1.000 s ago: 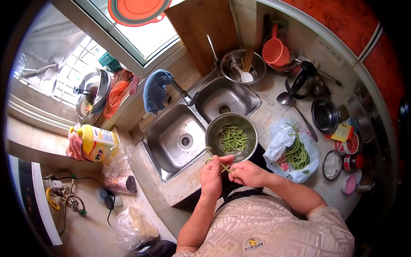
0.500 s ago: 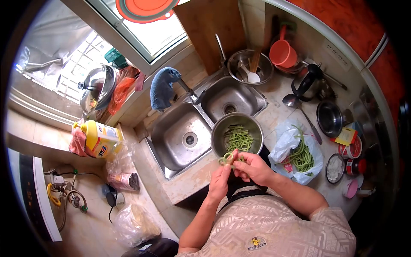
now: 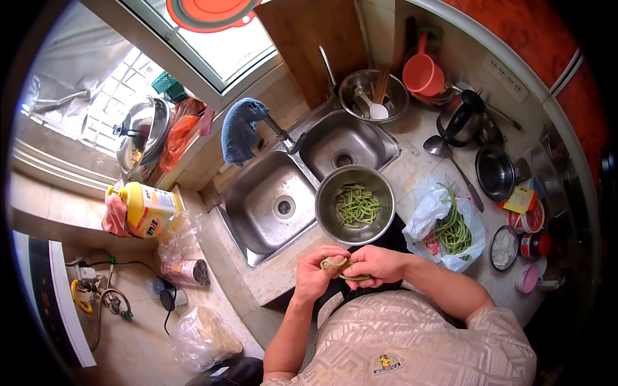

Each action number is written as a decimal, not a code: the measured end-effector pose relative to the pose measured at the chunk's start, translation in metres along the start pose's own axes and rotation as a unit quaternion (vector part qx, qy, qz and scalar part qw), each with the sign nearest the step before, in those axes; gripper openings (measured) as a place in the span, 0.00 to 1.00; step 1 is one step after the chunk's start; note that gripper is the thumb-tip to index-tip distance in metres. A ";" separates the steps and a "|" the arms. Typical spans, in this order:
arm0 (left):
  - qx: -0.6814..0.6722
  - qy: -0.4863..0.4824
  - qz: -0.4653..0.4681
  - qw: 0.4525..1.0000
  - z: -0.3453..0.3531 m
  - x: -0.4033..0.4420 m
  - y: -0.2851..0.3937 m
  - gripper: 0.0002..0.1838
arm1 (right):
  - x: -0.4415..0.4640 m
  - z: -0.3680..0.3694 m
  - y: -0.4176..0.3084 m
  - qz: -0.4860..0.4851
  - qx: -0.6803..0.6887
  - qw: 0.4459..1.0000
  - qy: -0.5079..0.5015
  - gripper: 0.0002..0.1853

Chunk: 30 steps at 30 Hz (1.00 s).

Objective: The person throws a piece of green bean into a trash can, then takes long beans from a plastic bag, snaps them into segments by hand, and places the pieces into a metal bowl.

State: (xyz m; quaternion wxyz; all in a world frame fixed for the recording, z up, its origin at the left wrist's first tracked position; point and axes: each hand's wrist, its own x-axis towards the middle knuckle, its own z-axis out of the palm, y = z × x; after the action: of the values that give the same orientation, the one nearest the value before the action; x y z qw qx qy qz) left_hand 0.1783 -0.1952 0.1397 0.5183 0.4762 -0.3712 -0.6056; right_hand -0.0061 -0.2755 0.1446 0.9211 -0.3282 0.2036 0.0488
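Both hands are close together in front of my body, just below the metal bowl. My left hand (image 3: 315,271) has its fingers closed on a long green bean (image 3: 333,264), which loops between the hands. My right hand (image 3: 373,266) pinches the same bean, part of which runs under its fingers. Short cut pieces of green bean (image 3: 357,204) lie in the bottom of the metal bowl (image 3: 325,215), at the sink's near corner. To the right, whole long beans (image 3: 454,233) spill inside an open white plastic bag (image 3: 418,215).
A double steel sink (image 3: 254,212) lies beyond the hands, with a blue cloth (image 3: 239,132) over its faucet. Right of it are a ladle (image 3: 460,170), a dark bowl (image 3: 494,172) and a dish of white stuff (image 3: 503,248). A yellow bottle (image 3: 145,209) stands left.
Both hands have drawn back from the bowl's near rim toward my body, still with the bean between them. The cut pieces in the bowl are now fully uncovered.
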 end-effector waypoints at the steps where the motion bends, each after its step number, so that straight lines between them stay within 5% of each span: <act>1: -0.002 0.003 0.007 1.000 0.002 0.000 0.000 0.09 | 0.004 0.002 0.003 0.010 0.033 0.999 -0.014 0.09; 5: 0.004 0.016 -0.003 1.000 0.001 -0.004 0.005 0.08 | 0.010 0.009 0.010 -0.024 0.094 0.995 0.032 0.07; 8: 0.060 0.020 0.109 0.992 0.002 -0.002 0.007 0.09 | 0.006 0.017 0.008 -0.047 0.033 0.994 0.091 0.07; 11: -0.003 0.002 0.089 0.996 -0.005 -0.007 0.011 0.11 | 0.002 0.020 0.011 -0.155 -0.070 0.971 0.170 0.06; 14: 0.009 0.100 0.089 0.991 -0.003 -0.009 0.021 0.13 | -0.005 0.019 0.010 -0.240 -0.265 0.892 0.278 0.06; 18: 0.326 0.136 0.285 0.891 0.014 -0.019 0.057 0.14 | -0.013 0.030 -0.001 -0.329 -0.408 0.765 0.374 0.07; 21: 0.519 0.123 0.286 0.796 0.032 -0.022 0.074 0.14 | -0.012 0.033 0.003 -0.361 -0.460 0.717 0.379 0.06; 28: 0.504 0.099 0.237 0.825 0.030 -0.018 0.052 0.09 | -0.015 0.031 0.004 -0.323 -0.404 0.770 0.374 0.05; 30: 0.504 0.098 0.223 0.828 0.029 -0.019 0.045 0.08 | -0.010 0.024 0.012 -0.341 -0.484 0.724 0.355 0.06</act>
State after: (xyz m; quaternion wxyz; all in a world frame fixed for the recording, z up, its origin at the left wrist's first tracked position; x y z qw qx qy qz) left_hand 0.1633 -0.1866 0.1934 0.3608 0.6324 -0.6684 -0.1521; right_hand -0.0097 -0.2505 0.1585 0.4520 -0.7702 0.3387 -0.2962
